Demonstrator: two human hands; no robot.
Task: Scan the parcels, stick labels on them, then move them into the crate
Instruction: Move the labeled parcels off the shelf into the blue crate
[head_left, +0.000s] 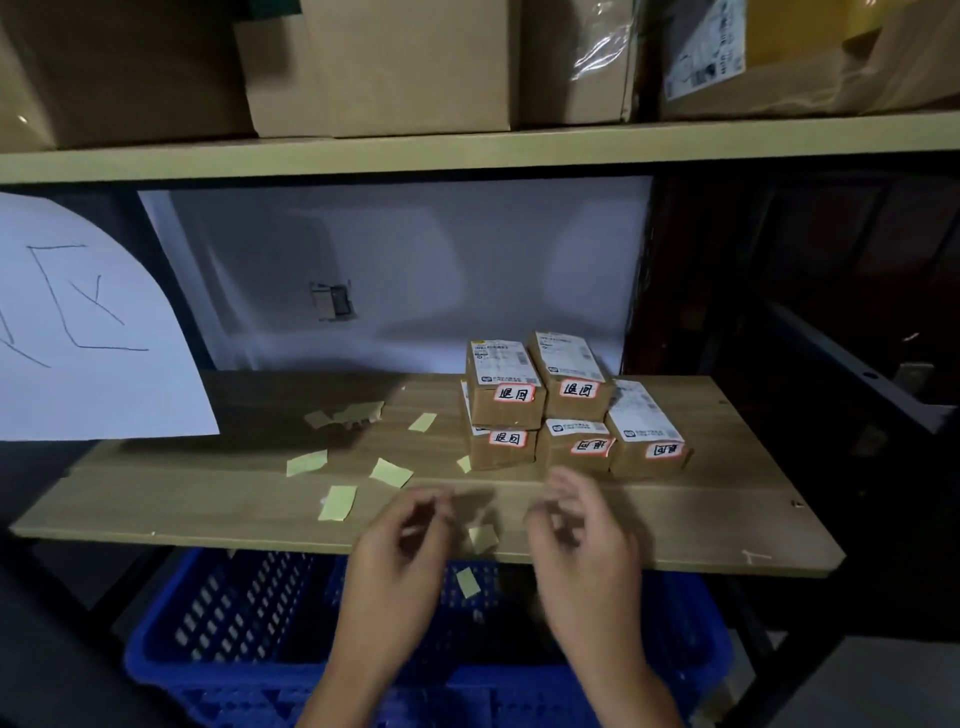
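Several small brown parcels (571, 410) with white shipping labels and red-edged stickers are stacked in two layers on the wooden shelf board (234, 499), right of centre. My left hand (400, 561) and my right hand (582, 540) hover over the board's front edge, fingers loosely curled and blurred by motion. A small yellow paper scrap (483, 538) lies between them; neither hand clearly holds anything. Below the board stands the blue plastic crate (249, 623), with another yellow scrap (467, 582) seen over it.
Several yellow label backings (337, 501) litter the board's left and middle. A white sheet with pen marks (88, 332) hangs at the left. Large cardboard boxes (384, 67) fill the shelf above. Dark racking (841, 374) stands at the right.
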